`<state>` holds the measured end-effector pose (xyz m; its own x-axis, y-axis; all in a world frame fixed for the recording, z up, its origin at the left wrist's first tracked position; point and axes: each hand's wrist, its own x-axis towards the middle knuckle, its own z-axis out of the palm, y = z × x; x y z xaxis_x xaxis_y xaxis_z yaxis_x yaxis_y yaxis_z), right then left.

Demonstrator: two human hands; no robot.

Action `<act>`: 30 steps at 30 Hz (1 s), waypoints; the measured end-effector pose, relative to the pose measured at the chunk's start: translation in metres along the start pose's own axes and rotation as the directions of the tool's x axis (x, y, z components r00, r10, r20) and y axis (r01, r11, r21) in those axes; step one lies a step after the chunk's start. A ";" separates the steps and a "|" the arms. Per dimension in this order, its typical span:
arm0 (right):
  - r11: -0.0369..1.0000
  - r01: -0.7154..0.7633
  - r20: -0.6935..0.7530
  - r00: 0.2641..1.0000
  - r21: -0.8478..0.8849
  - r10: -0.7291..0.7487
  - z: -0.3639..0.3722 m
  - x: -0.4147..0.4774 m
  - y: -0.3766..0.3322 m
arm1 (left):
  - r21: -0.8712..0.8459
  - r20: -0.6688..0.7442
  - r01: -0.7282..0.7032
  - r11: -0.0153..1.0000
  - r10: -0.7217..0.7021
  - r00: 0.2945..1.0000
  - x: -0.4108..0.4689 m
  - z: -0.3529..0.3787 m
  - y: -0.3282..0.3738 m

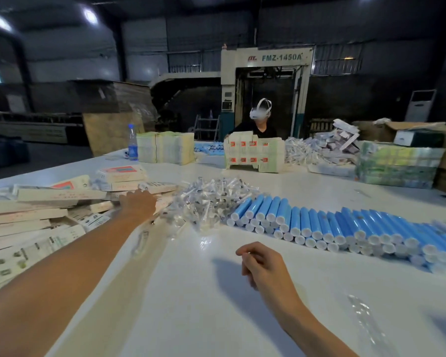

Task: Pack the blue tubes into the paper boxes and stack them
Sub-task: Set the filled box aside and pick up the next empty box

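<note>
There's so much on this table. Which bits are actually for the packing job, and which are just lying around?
For the job:
blue tubes
flat paper boxes
left hand, reaching to the boxes
right hand, empty

Lying about:
water bottle
clear wrapped items
bundled stacks

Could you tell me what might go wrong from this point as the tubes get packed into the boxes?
The left hand reaches into a loose, overlapping heap of paper boxes; pulling one out may drag its neighbours off the table edge. The blue tubes lie stacked in layers, so taking a lower one could set others rolling. The clear wrapped items piled between could get swept along with a box.
</note>
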<state>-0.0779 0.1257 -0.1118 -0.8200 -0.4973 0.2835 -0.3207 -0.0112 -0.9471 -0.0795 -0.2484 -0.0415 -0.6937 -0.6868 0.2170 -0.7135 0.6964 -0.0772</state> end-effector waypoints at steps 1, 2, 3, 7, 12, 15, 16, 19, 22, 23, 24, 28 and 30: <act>1.000 -0.001 0.002 1.000 0.001 0.001 0.001 0.000 0.000 | -0.016 0.026 -0.017 1.000 0.017 1.000 0.003 0.004 -0.002; 1.000 -0.002 0.006 1.000 -0.002 0.002 0.001 -0.001 -0.001 | -0.066 0.062 -0.028 0.997 0.033 0.998 0.005 0.009 -0.003; 1.000 -0.002 0.011 1.000 -0.006 0.002 0.002 -0.001 -0.001 | -0.126 0.098 -0.029 0.992 0.042 0.994 0.006 0.014 -0.004; 1.000 -0.014 0.019 1.000 -0.011 0.014 0.002 -0.001 -0.003 | -0.265 0.141 0.000 0.964 0.039 0.989 0.003 0.020 -0.005; 1.000 -0.021 0.003 1.000 -0.013 0.021 0.002 -0.004 -0.006 | -0.344 0.086 0.048 0.938 -0.019 0.996 -0.022 -0.016 -0.001; 0.999 -0.021 -0.007 1.000 -0.047 0.021 0.001 -0.006 -0.009 | -0.584 0.061 0.034 0.811 0.002 0.998 -0.049 -0.045 0.013; 0.998 -0.016 -0.014 1.000 -0.067 0.015 0.002 -0.007 -0.010 | -0.688 0.054 0.017 0.726 0.028 0.998 -0.062 -0.053 0.021; 0.987 0.016 -0.066 0.997 -0.162 -0.027 0.001 -0.010 -0.020 | -0.922 0.035 -0.021 0.388 0.136 0.990 -0.108 -0.074 0.053; 0.977 -0.018 -0.193 0.981 -0.211 -0.024 -0.012 0.002 -0.034 | -0.991 0.035 -0.004 0.137 0.278 0.960 -0.147 -0.077 0.086; 0.974 -0.052 -0.230 0.973 -0.220 0.000 -0.020 0.011 -0.038 | -0.998 0.039 0.018 0.065 0.327 0.944 -0.156 -0.074 0.096; 0.966 -0.091 -0.260 0.965 -0.242 0.026 -0.028 0.023 -0.042 | -0.999 0.043 0.048 -0.006 0.360 0.932 -0.165 -0.070 0.104; 0.890 -0.225 -0.378 0.923 -0.397 0.065 -0.068 0.077 -0.046 | -0.926 0.164 0.277 -0.258 0.386 0.908 -0.185 -0.044 0.125; 0.842 -0.256 -0.407 0.912 -0.475 0.048 -0.085 0.102 -0.041 | -0.869 0.261 0.392 -0.301 0.394 0.881 -0.190 -0.029 0.129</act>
<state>-0.1888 0.1486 -0.0316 -0.9563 -0.1013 0.2742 -0.2852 0.5303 -0.7984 -0.0371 -0.0224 -0.0646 -0.9182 -0.3849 -0.0931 0.0280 -0.2975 0.9543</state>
